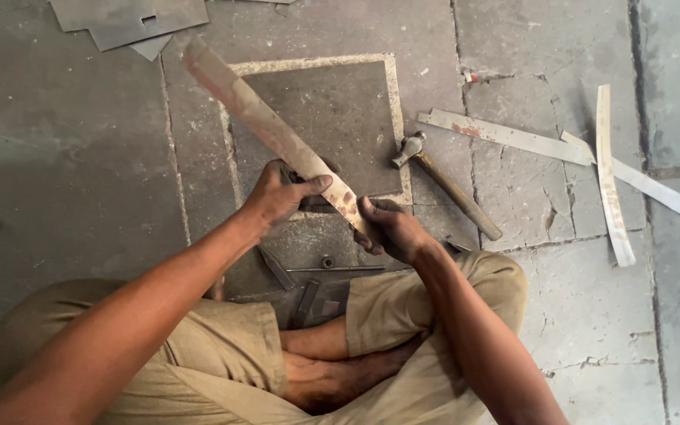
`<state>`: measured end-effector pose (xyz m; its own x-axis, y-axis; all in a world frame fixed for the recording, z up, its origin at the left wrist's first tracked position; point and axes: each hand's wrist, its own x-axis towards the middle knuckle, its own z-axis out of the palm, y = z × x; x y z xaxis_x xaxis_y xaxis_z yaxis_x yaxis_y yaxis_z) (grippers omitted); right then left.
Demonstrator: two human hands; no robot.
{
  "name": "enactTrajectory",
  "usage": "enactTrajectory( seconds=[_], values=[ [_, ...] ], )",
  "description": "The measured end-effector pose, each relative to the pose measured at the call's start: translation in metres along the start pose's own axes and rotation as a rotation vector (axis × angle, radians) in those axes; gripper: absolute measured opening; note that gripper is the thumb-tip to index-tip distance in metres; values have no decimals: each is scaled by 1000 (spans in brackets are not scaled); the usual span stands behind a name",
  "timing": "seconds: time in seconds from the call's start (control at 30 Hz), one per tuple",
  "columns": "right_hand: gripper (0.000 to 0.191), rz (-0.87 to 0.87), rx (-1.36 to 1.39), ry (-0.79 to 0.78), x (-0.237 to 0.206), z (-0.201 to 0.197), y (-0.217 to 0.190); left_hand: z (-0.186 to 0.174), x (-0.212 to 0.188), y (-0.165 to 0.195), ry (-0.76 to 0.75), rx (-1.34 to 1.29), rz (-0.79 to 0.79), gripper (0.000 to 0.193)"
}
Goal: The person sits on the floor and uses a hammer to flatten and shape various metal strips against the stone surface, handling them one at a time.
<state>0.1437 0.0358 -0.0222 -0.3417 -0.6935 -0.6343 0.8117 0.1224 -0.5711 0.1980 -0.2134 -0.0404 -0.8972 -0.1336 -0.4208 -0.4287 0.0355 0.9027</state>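
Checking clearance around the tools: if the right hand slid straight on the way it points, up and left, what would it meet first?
Probably the left hand, gripping the same metal strip just beyond the right hand; depth is unclear.

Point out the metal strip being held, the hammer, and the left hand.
metal strip (261,118), head view, middle of its flat face
hammer (454,193), head view, wooden handle
left hand (281,195), head view, back of the hand

Both bare forearms reach forward from the lower corners and converge over crossed legs. The left hand (277,195) curls its fingers (312,186) closed, thumb on top. The right hand (393,230) grips close beside it, knuckles outward, wrist bent.
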Motion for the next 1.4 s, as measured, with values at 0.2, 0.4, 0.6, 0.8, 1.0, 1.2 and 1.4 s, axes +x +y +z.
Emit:
enactTrajectory(
  seconds=[0.2,0.4,0.6,0.8,1.0,1.2,1.4],
  values=[
    [41,-408,-733,220,7,-4,0,-2,-5,38,114,261,223,54],
    [53,-758,-1330,1033,-27,-66,-27,-34,1,60,225,595,1035,29],
    [49,-149,-1717,988,-26,-89,-38,-12,56,-3,37,1266,906,59],
    [51,-284,-1537,801,-50,-64,-78,1,68,-3,-108,827,9,93],
    [61,-968,-1255,634,-53,17,-72,-19,74,20,-123,1174,-11,148],
    [58,-470,-1396,719,26,33,-77,-16,77,16,-93,1148,-16,151],
    [58,-917,-1311,690,54,11,-72,-12,77,22,-118,1158,-22,130]
  ],
)
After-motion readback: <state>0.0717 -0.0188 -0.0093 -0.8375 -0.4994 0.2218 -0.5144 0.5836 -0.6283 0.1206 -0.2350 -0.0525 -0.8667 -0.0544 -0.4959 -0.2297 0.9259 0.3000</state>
